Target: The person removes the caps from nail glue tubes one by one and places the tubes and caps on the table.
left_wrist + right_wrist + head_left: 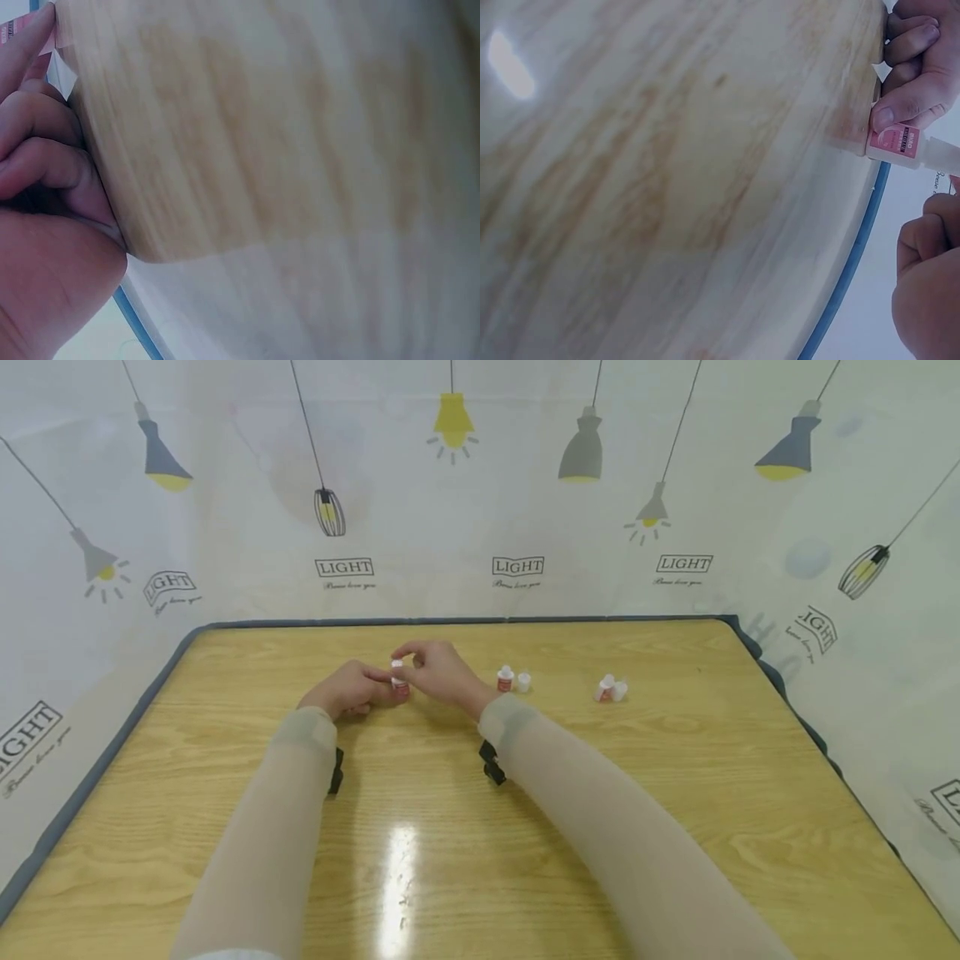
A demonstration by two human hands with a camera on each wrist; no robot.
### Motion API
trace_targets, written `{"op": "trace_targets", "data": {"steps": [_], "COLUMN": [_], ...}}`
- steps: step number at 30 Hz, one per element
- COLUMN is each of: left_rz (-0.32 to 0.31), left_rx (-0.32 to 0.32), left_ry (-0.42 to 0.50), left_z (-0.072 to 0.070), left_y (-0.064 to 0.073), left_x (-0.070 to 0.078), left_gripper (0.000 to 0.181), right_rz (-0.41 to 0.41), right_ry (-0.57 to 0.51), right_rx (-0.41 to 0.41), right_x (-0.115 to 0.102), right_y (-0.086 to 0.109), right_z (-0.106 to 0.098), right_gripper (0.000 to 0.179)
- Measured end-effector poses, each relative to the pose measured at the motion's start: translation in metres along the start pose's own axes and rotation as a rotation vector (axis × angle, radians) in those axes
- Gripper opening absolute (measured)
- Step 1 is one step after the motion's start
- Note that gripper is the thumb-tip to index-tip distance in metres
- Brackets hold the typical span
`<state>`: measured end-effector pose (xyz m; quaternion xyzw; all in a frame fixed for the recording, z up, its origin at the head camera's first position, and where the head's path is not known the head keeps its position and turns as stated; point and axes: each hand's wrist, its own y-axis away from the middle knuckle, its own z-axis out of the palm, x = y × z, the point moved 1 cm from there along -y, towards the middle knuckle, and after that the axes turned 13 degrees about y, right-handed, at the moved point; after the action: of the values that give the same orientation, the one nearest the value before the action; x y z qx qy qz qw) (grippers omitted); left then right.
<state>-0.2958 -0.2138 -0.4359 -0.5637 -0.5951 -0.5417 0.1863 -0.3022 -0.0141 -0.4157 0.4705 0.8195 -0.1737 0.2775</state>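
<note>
A small white bottle (896, 144) with a pink-red label stands upright toward the far side of the wooden table. My left hand (352, 687) grips its lower body between thumb and fingers; the left wrist view catches only the label's edge beside those fingers. From the right, my right hand (446, 672) pinches the white top (397, 666) of this bottle with thumb and index finger. In the right wrist view, the right hand's fingertips are cut off by the frame edge.
To the right stands a similar bottle (505, 680) with a small white cap (524, 682) beside it. Farther right is another bottle (604, 689), also with a white cap (620, 692) next to it. Dark trim (450, 620) edges the table (675, 760) along the printed backdrop.
</note>
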Motion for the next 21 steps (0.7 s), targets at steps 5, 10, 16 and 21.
{"op": "trace_targets", "data": {"steps": [5,10,16,21], "left_rz": [0.004,0.007,0.013,0.014], "left_rx": [-0.006,-0.005,-0.007,-0.019], "left_ry": [0.003,0.009,0.006,0.012], "left_z": [-0.0005,0.0,-0.0006,-0.0015], "left_y": [-0.0002,0.0007,-0.0007,-0.0032], "left_x": [0.002,0.0029,0.001,-0.0032], "left_gripper": [0.059,0.055,0.052,0.05], "right_rz": [0.029,-0.016,-0.062,-0.018], "right_ry": [-0.015,-0.035,-0.07,-0.091], "right_rx": [0.017,0.005,-0.032,-0.048], "right_x": [-0.0008,0.0018,0.0066,0.0078], "right_y": [-0.0001,-0.0013,-0.0022,-0.0015], "right_z": [-0.0021,-0.0023,-0.0033,-0.0034], "right_gripper": [0.026,0.026,0.033,0.037]}}
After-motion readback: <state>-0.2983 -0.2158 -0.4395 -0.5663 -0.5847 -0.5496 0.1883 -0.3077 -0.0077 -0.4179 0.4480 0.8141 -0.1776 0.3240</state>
